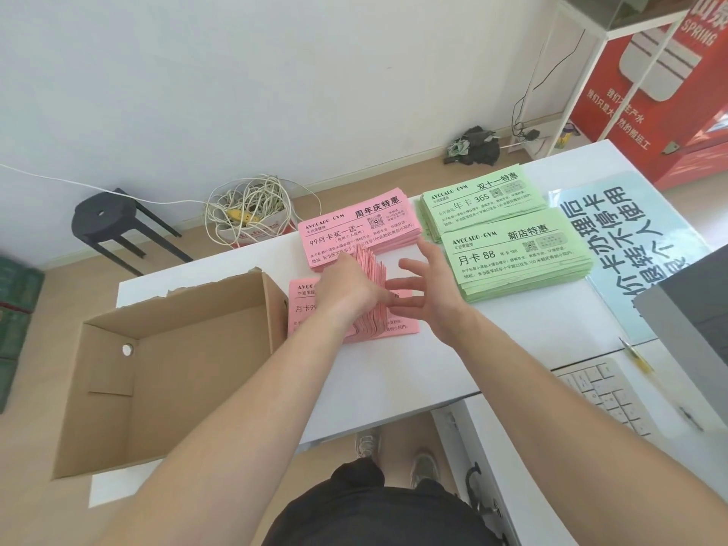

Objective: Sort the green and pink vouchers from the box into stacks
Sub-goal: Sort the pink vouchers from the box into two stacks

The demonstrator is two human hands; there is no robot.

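An open cardboard box (173,372) stands on the left of the white table (394,380), with no vouchers showing inside it. My left hand (346,289) grips a bundle of pink vouchers (370,269) standing on edge over a flat pink stack (303,305). My right hand (425,285) hovers just right of the bundle, fingers spread. A second pink stack (354,226) lies behind. Two green stacks lie to the right, a far green stack (480,199) and a near green stack (516,254).
A blue printed sheet (630,238) lies right of the green stacks. A white keyboard (614,396), a pen (636,354) and a grey device (693,309) sit at the right edge. On the floor are a black stool (114,218) and a tangle of cables (248,210).
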